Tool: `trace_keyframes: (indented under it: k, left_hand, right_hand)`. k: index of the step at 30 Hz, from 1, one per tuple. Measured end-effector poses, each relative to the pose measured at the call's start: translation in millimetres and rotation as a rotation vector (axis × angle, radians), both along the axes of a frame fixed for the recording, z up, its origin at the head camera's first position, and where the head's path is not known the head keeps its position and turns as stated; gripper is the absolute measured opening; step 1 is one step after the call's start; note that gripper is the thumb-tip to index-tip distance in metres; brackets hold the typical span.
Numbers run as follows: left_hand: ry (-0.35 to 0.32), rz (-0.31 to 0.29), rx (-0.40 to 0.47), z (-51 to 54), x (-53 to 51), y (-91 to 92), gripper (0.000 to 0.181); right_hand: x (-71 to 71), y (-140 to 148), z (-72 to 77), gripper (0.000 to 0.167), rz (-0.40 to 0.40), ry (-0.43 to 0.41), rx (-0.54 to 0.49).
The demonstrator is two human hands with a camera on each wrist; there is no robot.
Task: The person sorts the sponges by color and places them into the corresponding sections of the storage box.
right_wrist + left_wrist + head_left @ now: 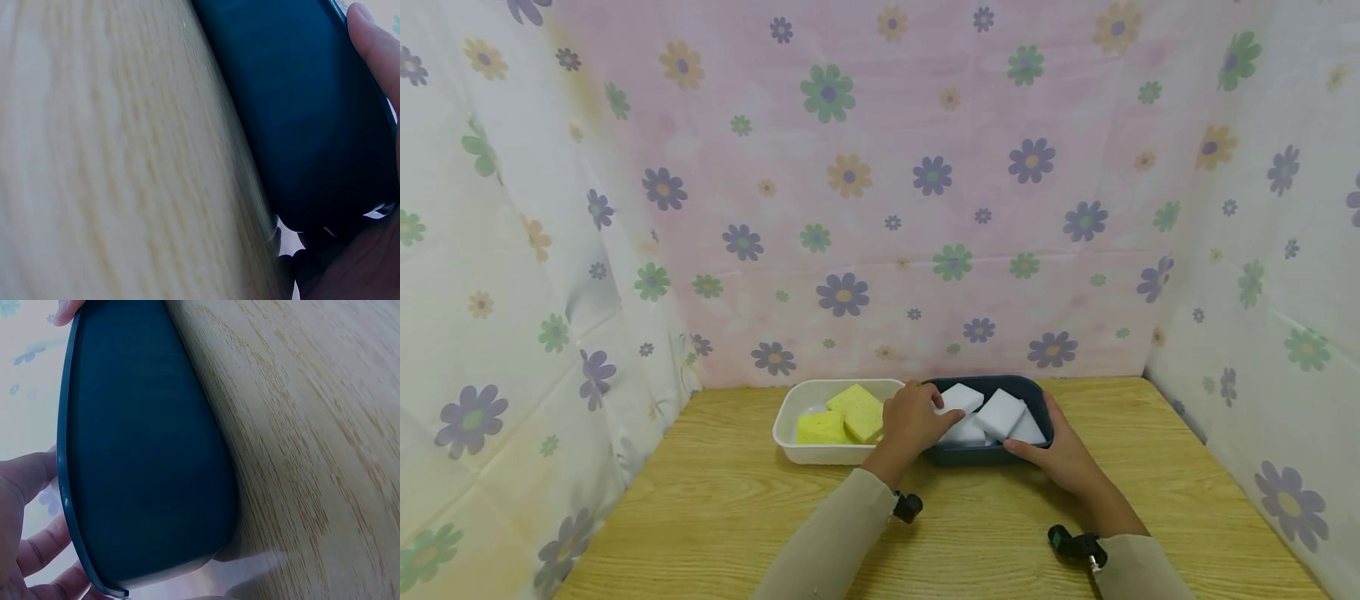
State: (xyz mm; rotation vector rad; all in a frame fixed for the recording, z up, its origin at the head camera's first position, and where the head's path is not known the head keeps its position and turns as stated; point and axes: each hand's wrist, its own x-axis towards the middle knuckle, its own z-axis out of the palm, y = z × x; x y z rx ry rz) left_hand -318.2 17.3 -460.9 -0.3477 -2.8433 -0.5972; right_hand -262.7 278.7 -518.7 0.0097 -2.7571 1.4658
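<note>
A dark blue-green tray (970,456) stands on the table, with several white sponges (1001,414) in it. My left hand (912,421) reaches over the tray's left end; its thumb and fingers pinch a raised white sponge (961,397) at the corner. In the left wrist view the fingertips of that hand pass behind the tray wall (144,437), which hides the sponges. My right hand (1066,450) grips the tray's right end, its thumb (375,53) at the near rim and the other fingers round the end wall.
Left of the dark tray is a white tray (784,429) with yellow sponges (853,412), partly behind my left hand. Both stand on a wood-grain table (700,500). Flowered cloth (880,208) hangs behind and at both sides. A small black camera sits at each wrist.
</note>
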Motion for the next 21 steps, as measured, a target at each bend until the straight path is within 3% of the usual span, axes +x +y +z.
trace_keyframes:
  k: [12,17,21]
  left_hand:
    - [0.017,0.001,-0.013,-1.3,6.2,-4.6,0.045]
    - [0.036,-0.022,-0.013,8.3,9.8,-13.7,0.040]
    - [0.055,-0.061,-0.021,17.0,16.3,-32.0,0.034]
  right_hand:
    - [3.2,-6,-3.2,0.125,0.004,-0.006,-0.006]
    - [1.6,-5,-1.4,0.126,0.002,-0.009,0.000]
    - [2.4,-1,-2.2,0.125,-0.007,-0.006,0.009]
